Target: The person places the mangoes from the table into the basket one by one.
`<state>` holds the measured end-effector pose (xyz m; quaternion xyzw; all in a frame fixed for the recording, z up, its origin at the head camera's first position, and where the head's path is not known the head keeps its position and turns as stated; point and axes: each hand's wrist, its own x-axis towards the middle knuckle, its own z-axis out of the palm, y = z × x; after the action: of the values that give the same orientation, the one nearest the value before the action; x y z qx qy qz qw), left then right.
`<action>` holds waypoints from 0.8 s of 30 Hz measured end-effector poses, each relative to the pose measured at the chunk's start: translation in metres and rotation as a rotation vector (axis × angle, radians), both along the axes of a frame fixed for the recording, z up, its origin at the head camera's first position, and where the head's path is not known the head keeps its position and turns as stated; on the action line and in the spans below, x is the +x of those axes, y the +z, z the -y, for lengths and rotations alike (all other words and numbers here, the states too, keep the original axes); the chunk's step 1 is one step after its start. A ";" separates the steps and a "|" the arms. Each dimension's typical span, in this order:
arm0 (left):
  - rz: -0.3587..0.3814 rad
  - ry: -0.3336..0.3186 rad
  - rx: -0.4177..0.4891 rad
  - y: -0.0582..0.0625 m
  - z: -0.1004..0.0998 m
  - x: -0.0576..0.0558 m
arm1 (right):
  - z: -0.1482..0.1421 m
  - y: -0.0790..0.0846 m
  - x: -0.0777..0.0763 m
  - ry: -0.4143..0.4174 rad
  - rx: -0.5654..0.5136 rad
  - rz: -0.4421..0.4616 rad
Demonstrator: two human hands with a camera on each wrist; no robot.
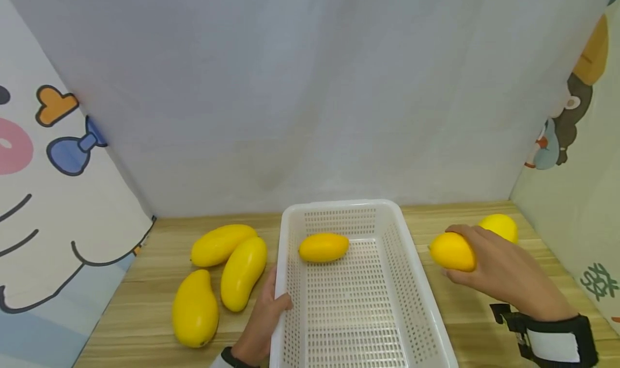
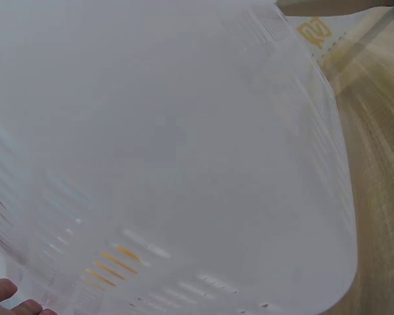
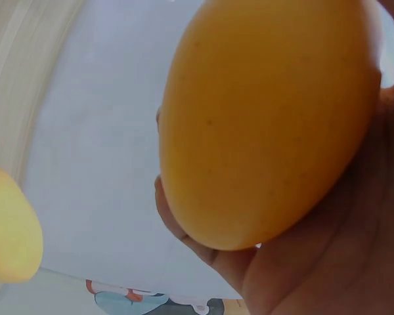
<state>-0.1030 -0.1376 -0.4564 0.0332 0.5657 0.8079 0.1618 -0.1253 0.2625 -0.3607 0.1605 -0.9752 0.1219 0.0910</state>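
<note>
My right hand [image 1: 501,266] grips a yellow mango [image 1: 452,252] to the right of the white perforated plastic basket [image 1: 438,325]. Close up in the right wrist view, that mango [image 3: 269,125] fills the palm with fingers curled round it. My left hand [image 1: 263,319] holds the basket's left side, its thumb over the rim. Inside the basket, near its far end, lies one mango [image 1: 323,248]. The basket's wall [image 2: 164,144] covers most of the left wrist view, with some fingertips [image 2: 0,289] at the lower left corner.
Left of the basket lie three mangoes: one at the back [image 1: 223,244], one beside the basket [image 1: 244,274] and one in front [image 1: 195,309]. Another mango [image 1: 500,227] sits behind my right hand. A pale cloth wall [image 1: 339,99] closes off the wooden table's [image 1: 140,303] back.
</note>
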 end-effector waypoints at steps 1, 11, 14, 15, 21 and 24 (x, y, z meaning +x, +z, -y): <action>0.002 -0.002 -0.003 0.000 0.000 0.000 | 0.001 0.000 -0.001 0.005 0.001 0.000; -0.013 -0.011 -0.010 0.002 0.000 0.001 | 0.013 0.006 -0.010 0.025 0.017 -0.017; -0.009 -0.012 -0.004 0.003 0.000 0.001 | 0.016 0.009 -0.011 0.031 0.016 -0.016; -0.006 -0.013 -0.004 0.003 0.000 0.001 | 0.017 0.010 -0.012 0.033 0.017 -0.021; 0.002 -0.005 -0.009 0.004 0.000 0.002 | 0.023 0.017 -0.014 0.056 0.010 -0.061; -0.004 -0.006 -0.008 0.004 -0.001 0.002 | 0.027 0.019 -0.015 0.066 -0.002 -0.069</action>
<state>-0.1013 -0.1371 -0.4521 0.0358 0.5692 0.8050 0.1635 -0.1403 0.2356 -0.3415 0.1964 -0.9656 0.1204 0.1206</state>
